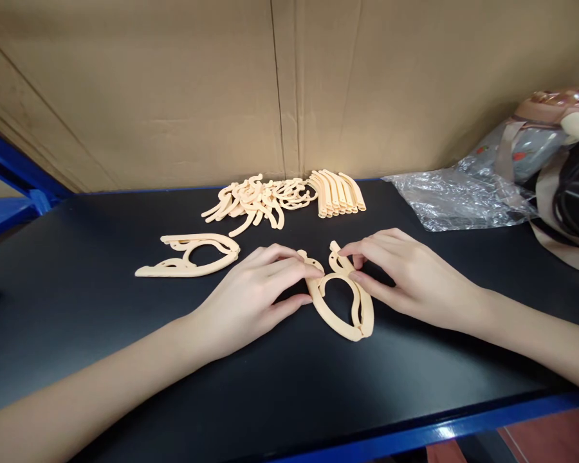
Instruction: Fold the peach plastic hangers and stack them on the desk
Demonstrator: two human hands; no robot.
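A cream plastic folding hanger lies folded on the black tabletop in front of me. My left hand pinches its left arm between thumb and fingers. My right hand pinches its right arm near the top. A second folded hanger lies flat to the left, apart from both hands. Behind them sit a loose heap of cream hook parts and a neat row of curved cream arms.
A cardboard sheet stands as a wall behind the table. Crumpled clear plastic and a bag of items lie at the right. A blue frame edge runs along the table front, and a blue beam at left.
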